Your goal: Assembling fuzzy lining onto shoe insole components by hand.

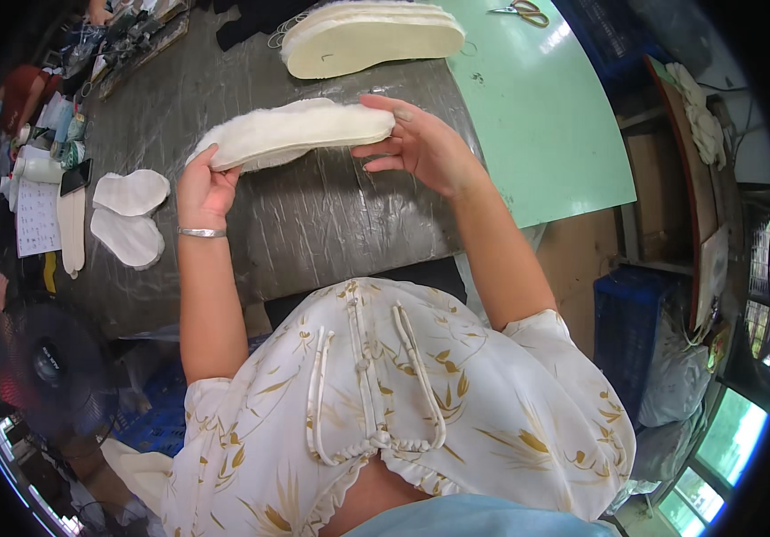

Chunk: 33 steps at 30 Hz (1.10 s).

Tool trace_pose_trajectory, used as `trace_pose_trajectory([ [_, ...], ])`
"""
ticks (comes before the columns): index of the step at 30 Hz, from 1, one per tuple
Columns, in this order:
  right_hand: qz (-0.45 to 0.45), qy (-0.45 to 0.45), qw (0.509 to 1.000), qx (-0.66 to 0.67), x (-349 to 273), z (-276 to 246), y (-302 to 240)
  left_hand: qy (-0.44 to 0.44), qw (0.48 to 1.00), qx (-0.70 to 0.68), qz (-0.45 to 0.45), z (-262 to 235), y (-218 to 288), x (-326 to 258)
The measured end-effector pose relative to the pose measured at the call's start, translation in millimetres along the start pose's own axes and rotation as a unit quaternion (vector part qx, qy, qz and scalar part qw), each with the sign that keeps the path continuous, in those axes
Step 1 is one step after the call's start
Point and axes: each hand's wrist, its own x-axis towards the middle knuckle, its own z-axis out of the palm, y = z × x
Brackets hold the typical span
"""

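Observation:
Between my two hands, a little above the dark table, are white fleecy shoe insoles [291, 134], held lengthwise with their edges toward me. They look like a thin stack; how many lie in it I cannot tell. My left hand [207, 190] grips the left end, thumb in front. At the other end my right hand [421, 143] has its thumb and forefinger closed on the insoles, with the lower fingers spread. Beyond them, a thicker stack of cream insoles [371, 45] rests at the table's far side.
Two white insole-shaped pieces [130, 219] lie on the dark table [340, 242] at left, near a phone [76, 176] and a written sheet [38, 219]. Scissors [524, 12] lie on a green board [550, 125] at right. A fan [49, 362] stands lower left. Blue crates [631, 327] are at right.

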Motion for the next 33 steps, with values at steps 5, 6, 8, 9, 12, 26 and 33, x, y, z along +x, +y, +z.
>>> trace_pose_trajectory([
  [5, -0.002, 0.071, 0.993, -0.095, -5.4, 14.1, -2.7, -0.002, 1.0, -0.014, 0.003, 11.7, -2.0, -7.6],
  [6, -0.001, 0.084, 0.991, -0.102, -4.5, 16.0, -1.2, 0.0, 1.0, -0.012, 0.004, 13.1, -2.8, -8.4],
  [8, 0.003, 0.103, 0.989, -0.11, -2.1, 17.6, 2.1, 0.005, 1.0, -0.01, 0.007, 16.6, -3.3, -12.5],
  [9, 0.0, 0.108, 0.989, -0.103, -1.3, 17.9, 3.7, 0.009, 1.0, -0.007, 0.01, 18.1, -3.1, -14.7],
  [12, -0.002, 0.112, 0.991, -0.077, 1.6, 15.8, 5.9, -0.007, 1.0, -0.009, 0.02, 17.8, -3.4, -15.6],
  [26, -0.061, 0.052, 0.979, -0.187, -12.7, 12.0, 4.0, -0.011, 0.996, 0.005, 0.093, 27.0, -7.9, -30.2],
  [33, -0.256, 0.122, 0.767, -0.575, -28.4, -6.2, 21.0, -0.042, 0.996, -0.067, 0.034, 27.3, -47.0, -38.5],
])
